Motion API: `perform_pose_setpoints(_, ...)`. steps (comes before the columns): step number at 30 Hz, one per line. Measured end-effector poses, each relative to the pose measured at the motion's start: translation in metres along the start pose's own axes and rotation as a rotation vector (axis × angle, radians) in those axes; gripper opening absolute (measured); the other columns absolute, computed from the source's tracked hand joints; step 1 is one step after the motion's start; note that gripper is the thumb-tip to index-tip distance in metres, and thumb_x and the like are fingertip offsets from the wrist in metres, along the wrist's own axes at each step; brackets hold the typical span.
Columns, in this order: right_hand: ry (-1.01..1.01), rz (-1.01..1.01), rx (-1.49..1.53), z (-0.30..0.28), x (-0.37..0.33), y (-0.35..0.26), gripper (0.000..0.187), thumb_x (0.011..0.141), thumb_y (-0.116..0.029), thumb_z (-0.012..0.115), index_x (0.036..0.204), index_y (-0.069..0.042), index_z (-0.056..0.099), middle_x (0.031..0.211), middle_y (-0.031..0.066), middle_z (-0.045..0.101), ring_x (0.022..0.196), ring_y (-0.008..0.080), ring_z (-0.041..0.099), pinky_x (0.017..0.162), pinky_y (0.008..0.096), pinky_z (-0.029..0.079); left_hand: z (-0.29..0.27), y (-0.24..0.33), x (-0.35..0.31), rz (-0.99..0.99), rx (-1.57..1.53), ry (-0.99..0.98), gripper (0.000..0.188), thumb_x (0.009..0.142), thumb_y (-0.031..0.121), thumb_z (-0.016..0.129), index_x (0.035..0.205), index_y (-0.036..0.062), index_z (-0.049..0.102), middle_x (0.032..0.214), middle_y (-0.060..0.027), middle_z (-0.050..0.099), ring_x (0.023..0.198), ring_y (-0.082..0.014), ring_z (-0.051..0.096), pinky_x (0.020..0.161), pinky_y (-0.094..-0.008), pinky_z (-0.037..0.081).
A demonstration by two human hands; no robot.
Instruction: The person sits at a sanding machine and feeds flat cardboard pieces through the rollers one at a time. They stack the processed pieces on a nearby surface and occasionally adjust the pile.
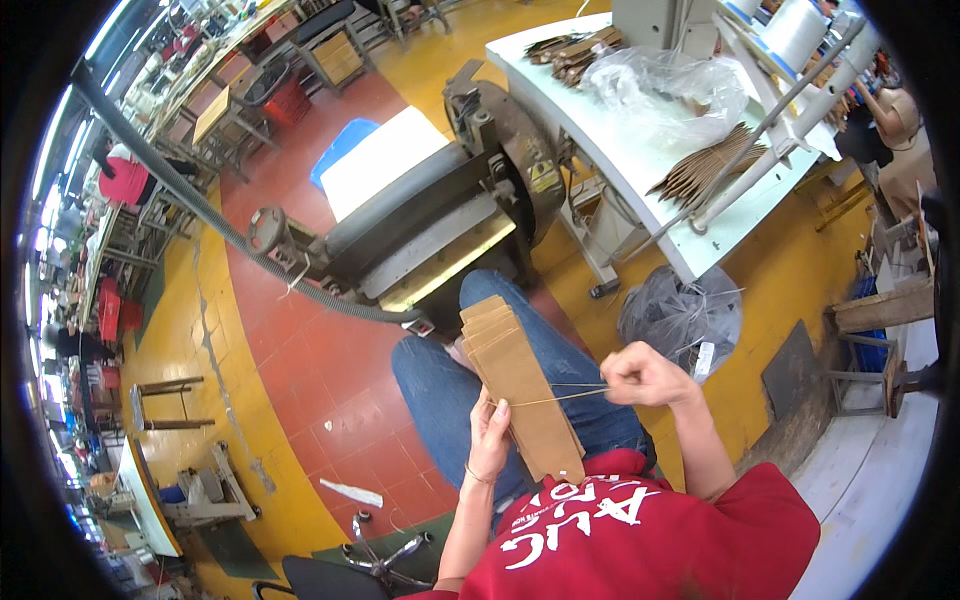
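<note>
Over my lap lies a stack of long, flat tan pieces (520, 390), fanned slightly at its far end; whether they are leather or card I cannot tell. My left hand (488, 438) grips the stack's left edge, thumb on top. Off to its right, my right hand (648, 375) is closed on a thin rubber band (575, 396). Two strands of the band stretch from those fingers to the stack, and one crosses its top toward my left thumb.
Ahead stands a dark roller machine (420, 240) with a white sheet (385, 160) behind it. On the pale table (735, 235) at the right lie fanned brown pieces (708, 170) and clear plastic (665, 95). A plastic bag (680, 315) sits on the floor below.
</note>
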State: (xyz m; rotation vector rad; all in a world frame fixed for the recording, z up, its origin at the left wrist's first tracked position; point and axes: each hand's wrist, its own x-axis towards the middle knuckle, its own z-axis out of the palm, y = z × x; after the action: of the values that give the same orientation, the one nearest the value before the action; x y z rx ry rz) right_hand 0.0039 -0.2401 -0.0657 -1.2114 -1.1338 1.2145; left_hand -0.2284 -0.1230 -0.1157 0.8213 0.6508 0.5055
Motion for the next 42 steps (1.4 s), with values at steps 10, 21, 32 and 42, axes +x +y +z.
perform_pose_setpoints(10,0.569,-0.103,1.149,0.065,0.004,0.024,0.053,0.084,0.002,0.036,0.137,-0.003,0.042,0.143,0.0189,0.038,0.122,0.0346,0.050,0.104,0.0430,0.039,0.000,-0.010,-0.019,-0.061,-0.366,0.008,0.066,0.073,0.029,0.069,0.127,-0.0002,0.046,0.115,-0.0127,0.060,0.100,-0.0228,0.062,0.088,-0.0356,0.052)
perform_pose_setpoints(21,0.830,-0.267,0.449,0.069,0.019,0.004,0.093,0.081,-0.041,0.069,0.143,0.005,0.019,0.143,0.0229,0.036,0.124,0.0296,0.047,0.106,0.0367,0.035,0.027,0.015,0.022,-0.014,-0.231,0.132,0.047,0.081,0.009,0.066,0.123,-0.0017,0.048,0.112,-0.0080,0.061,0.099,-0.0148,0.060,0.089,-0.0285,0.048)
perform_pose_setpoints(32,0.103,0.083,0.751,0.036,0.016,0.026,0.102,0.062,-0.052,0.080,0.139,-0.003,0.036,0.140,0.0129,0.043,0.126,0.0277,0.043,0.107,0.0401,0.034,0.005,0.056,0.016,-0.154,0.374,-0.660,0.090,0.069,0.027,0.073,0.141,-0.0020,0.027,0.129,-0.0159,0.051,0.118,-0.0256,0.051,0.100,-0.0357,0.039)
perform_pose_setpoints(42,-0.294,-0.132,-0.879,0.007,0.011,-0.071,0.056,0.065,-0.042,0.078,0.107,-0.007,0.062,0.106,0.0088,0.060,0.112,0.0269,0.050,0.105,0.0470,0.024,0.051,0.030,0.034,0.066,1.010,-0.748,0.057,0.080,0.034,0.068,0.121,-0.0011,0.051,0.096,-0.0233,0.066,0.090,-0.0353,0.066,0.081,-0.0390,0.051)
